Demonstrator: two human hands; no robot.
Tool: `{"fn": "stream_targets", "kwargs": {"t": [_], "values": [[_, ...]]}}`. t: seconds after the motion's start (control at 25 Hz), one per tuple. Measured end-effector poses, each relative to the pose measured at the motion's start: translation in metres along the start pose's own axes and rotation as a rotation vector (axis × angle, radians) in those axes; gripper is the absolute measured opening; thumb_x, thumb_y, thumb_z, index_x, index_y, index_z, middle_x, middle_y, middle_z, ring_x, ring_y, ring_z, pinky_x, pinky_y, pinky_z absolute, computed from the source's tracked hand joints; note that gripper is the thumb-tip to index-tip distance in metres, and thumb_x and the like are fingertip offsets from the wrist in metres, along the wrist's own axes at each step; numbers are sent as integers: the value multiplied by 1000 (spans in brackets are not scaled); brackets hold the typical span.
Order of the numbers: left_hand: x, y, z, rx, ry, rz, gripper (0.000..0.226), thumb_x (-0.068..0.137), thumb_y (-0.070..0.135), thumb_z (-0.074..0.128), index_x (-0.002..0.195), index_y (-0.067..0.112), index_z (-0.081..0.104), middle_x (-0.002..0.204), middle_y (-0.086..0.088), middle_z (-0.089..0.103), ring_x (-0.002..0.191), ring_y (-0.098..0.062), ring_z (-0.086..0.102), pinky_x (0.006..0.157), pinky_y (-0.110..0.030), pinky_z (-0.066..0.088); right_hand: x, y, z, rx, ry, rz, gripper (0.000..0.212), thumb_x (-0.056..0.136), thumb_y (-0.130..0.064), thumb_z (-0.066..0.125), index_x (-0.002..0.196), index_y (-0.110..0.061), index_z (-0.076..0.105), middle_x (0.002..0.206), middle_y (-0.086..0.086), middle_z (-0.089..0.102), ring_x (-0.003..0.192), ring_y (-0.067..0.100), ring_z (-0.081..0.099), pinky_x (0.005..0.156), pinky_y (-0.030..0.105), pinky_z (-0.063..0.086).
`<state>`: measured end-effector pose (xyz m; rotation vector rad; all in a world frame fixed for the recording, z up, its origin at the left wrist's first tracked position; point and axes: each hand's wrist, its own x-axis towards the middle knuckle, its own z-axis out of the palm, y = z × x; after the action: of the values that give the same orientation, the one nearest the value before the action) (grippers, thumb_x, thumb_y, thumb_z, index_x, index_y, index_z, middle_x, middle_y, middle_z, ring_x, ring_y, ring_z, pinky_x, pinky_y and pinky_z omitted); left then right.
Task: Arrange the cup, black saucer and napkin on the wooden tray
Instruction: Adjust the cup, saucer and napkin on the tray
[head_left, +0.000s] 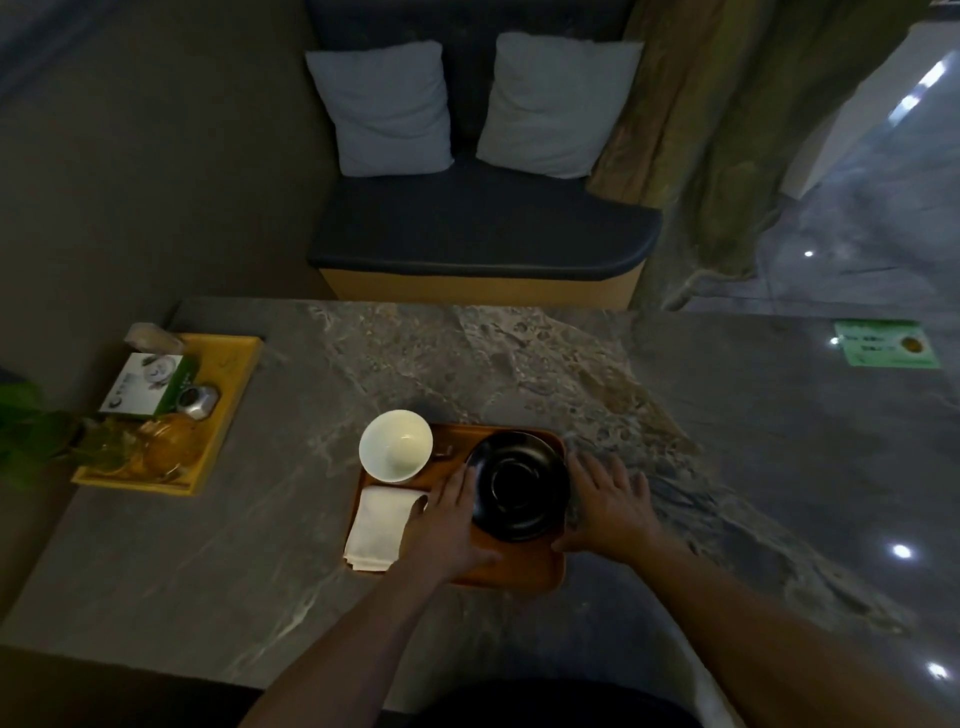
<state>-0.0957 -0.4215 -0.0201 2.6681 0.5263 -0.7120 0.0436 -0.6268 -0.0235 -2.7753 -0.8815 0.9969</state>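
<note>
A wooden tray (511, 571) lies on the marble table in front of me. The black saucer (519, 486) sits on its right half. A white cup (396, 445) stands upright at the tray's far left corner, overhanging the edge. A folded white napkin (376, 527) lies at the tray's near left side. My left hand (449, 519) rests flat on the tray, fingertips touching the saucer's left rim. My right hand (608, 506) is spread just right of the saucer, at the tray's right edge. Neither hand grips anything.
A yellow tray (236, 384) with a green-and-white box, a small metal tin and glassware stands at the table's left. A plant is at the far left. A green card (883, 344) lies far right. A cushioned bench with two pillows is beyond the table.
</note>
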Motion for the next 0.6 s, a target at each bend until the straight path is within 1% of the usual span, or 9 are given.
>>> {"fn": "stream_targets", "kwargs": {"t": [0.08, 0.16, 0.4, 0.52, 0.6], "values": [[3, -4, 6, -24, 18, 0, 123, 73, 67, 68, 154, 25, -15, 166, 4, -11, 152, -21, 1, 121, -47, 20, 3, -2, 7, -1, 7, 2, 131, 59, -79, 67, 149, -33, -16, 163, 0, -8, 145, 34, -17, 113, 65, -5], [6, -9, 10, -55, 49, 19, 120, 75, 66, 67, 154, 26, -14, 165, 5, -11, 153, -20, 2, 121, -45, 20, 4, -3, 15, 4, 36, 7, 129, 61, -77, 68, 149, -33, -15, 163, 0, -8, 145, 34, -17, 113, 64, -6], [16, -18, 15, -107, 109, 97, 109, 77, 72, 58, 155, 30, -6, 165, 9, -13, 152, -18, 4, 121, -43, 22, 5, -10, 24, 81, 104, 43, 121, 66, -73, 66, 151, -34, -10, 163, -1, 0, 147, 33, -9, 115, 61, 0], [17, -21, 19, -113, 125, 113, 108, 76, 74, 57, 154, 33, -7, 165, 10, -14, 152, -17, 2, 120, -43, 19, 4, -12, 27, 143, 112, 69, 119, 66, -72, 67, 150, -37, -10, 163, -2, 2, 147, 31, -10, 115, 60, 2], [17, -22, 20, -115, 142, 122, 109, 76, 75, 56, 154, 33, -7, 165, 9, -13, 152, -17, 1, 120, -41, 17, 3, -12, 30, 180, 121, 80, 118, 65, -74, 66, 149, -39, -9, 163, -2, 3, 147, 31, -9, 115, 60, 3]]}}
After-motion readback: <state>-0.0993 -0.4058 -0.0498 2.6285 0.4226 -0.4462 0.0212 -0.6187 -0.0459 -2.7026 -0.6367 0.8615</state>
